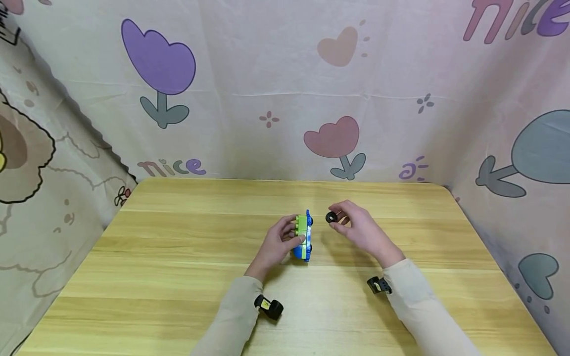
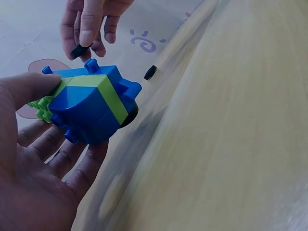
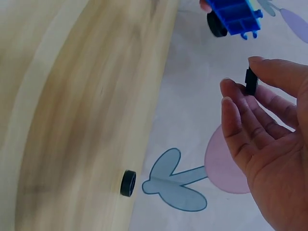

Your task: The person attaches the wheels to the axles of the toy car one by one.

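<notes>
My left hand (image 1: 278, 243) holds a blue and green toy brick car (image 1: 302, 237), thumb on one side and fingers on the other. The car is turned on its side, green studs to the left and blue underside to the right. A black wheel (image 3: 216, 24) is fitted on it; in the left wrist view a dark wheel edge (image 2: 130, 116) shows below the body. To the right of the car, apart from it, my right hand (image 1: 358, 227) pinches a small black wheel (image 1: 331, 217) between thumb and fingertips.
Another black wheel (image 3: 128, 183) stands on the wooden table (image 1: 156, 277) near its far edge; the right hand hides it in the head view. Behind the table hangs a printed cloth (image 1: 249, 64). Each wrist wears a black strap, the left one (image 1: 269, 306) close over the tabletop.
</notes>
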`<action>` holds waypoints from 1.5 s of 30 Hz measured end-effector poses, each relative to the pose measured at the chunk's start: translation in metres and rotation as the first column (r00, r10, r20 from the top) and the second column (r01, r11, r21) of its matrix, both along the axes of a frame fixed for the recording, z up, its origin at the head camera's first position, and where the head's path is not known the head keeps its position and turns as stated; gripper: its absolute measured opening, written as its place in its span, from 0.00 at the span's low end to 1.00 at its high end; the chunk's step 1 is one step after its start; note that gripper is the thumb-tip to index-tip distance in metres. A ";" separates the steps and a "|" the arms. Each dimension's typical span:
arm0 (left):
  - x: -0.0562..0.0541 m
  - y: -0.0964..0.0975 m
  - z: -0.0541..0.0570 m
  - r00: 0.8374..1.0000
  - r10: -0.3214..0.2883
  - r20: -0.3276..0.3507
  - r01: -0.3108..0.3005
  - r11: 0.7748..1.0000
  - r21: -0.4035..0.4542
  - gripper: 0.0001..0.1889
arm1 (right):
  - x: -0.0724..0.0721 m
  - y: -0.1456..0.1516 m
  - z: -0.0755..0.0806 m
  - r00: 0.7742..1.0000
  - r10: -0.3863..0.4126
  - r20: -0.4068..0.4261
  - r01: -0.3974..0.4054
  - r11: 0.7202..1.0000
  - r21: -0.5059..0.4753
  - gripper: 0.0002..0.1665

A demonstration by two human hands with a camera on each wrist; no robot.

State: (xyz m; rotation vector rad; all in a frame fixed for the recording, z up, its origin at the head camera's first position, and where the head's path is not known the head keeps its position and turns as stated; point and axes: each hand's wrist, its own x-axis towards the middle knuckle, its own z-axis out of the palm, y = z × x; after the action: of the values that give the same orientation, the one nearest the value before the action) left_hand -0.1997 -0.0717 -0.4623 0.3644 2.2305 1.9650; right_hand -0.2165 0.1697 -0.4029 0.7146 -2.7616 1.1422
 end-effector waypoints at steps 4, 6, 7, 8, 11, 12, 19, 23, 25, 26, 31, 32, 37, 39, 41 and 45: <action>0.003 0.000 0.007 1.000 -0.009 0.008 0.009 1.000 -0.003 0.31 | 0.006 -0.004 0.002 1.000 0.020 -0.024 -0.021 1.000 -0.020 0.19; 0.007 0.000 0.017 1.000 -0.012 0.008 0.013 1.000 -0.010 0.31 | 0.009 -0.006 0.003 0.999 0.036 -0.033 -0.037 0.999 -0.025 0.18; 0.009 0.000 0.022 1.000 -0.015 0.008 0.015 1.000 -0.010 0.30 | 0.010 -0.007 0.003 0.999 0.040 -0.036 -0.041 0.999 -0.021 0.18; 0.011 0.000 0.027 1.000 -0.016 0.006 0.016 1.000 -0.007 0.30 | 0.011 -0.008 0.004 0.999 0.041 -0.034 -0.042 0.999 -0.020 0.19; 0.014 0.000 0.030 1.000 -0.011 0.000 0.011 1.000 0.003 0.29 | 0.013 -0.010 0.004 0.998 0.053 -0.030 -0.053 0.998 -0.016 0.20; 0.014 0.000 0.031 1.000 -0.011 0.006 0.011 1.000 0.009 0.29 | 0.014 -0.011 0.003 0.998 0.057 -0.029 -0.058 0.998 -0.016 0.20; 0.017 0.000 0.035 1.000 -0.018 0.026 0.018 1.000 0.008 0.30 | 0.016 -0.019 0.001 0.996 0.085 -0.039 -0.085 0.996 -0.002 0.20; 0.017 0.001 0.035 0.999 -0.025 0.021 0.024 1.000 0.007 0.29 | 0.016 -0.024 0.001 0.995 0.087 -0.046 -0.087 0.996 -0.002 0.20; 0.017 0.001 0.035 0.999 -0.029 0.017 0.029 1.000 0.006 0.29 | 0.016 -0.027 0.001 0.995 0.086 -0.054 -0.086 0.996 0.006 0.20; 0.017 0.002 0.035 0.999 -0.031 0.014 0.031 1.000 0.006 0.29 | 0.016 -0.028 0.001 0.995 0.084 -0.057 -0.083 0.996 0.012 0.20; 0.017 0.003 0.034 0.999 -0.040 0.003 0.040 0.999 0.007 0.28 | 0.017 -0.031 0.000 0.994 0.079 -0.073 -0.078 0.997 0.028 0.18; 0.015 0.003 0.032 0.999 -0.041 0.003 0.041 0.999 0.008 0.28 | 0.017 -0.031 0.000 0.994 0.080 -0.074 -0.078 0.997 0.029 0.18; 0.006 0.004 0.010 0.999 -0.036 0.002 0.036 0.999 0.018 0.30 | 0.018 -0.032 0.000 0.995 0.073 -0.062 -0.071 0.997 0.035 0.19; 0.003 0.005 0.004 0.999 -0.033 -0.003 0.034 0.999 0.021 0.30 | 0.018 -0.033 0.001 0.996 0.068 -0.056 -0.066 0.997 0.036 0.19; 0.003 0.005 0.002 1.000 -0.029 -0.005 0.030 0.999 0.023 0.30 | 0.019 -0.034 0.001 0.996 0.067 -0.054 -0.066 0.997 0.034 0.19; 0.005 0.006 0.003 1.000 -0.014 -0.004 0.014 0.999 0.035 0.29 | 0.020 -0.036 0.002 0.996 0.067 -0.055 -0.065 0.998 0.024 0.19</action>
State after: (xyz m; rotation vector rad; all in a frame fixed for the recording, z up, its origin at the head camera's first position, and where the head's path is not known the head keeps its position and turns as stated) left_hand -0.1952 -0.0660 -0.4590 0.3870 2.1926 1.9999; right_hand -0.1966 0.1341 -0.4008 0.8327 -2.7279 1.0873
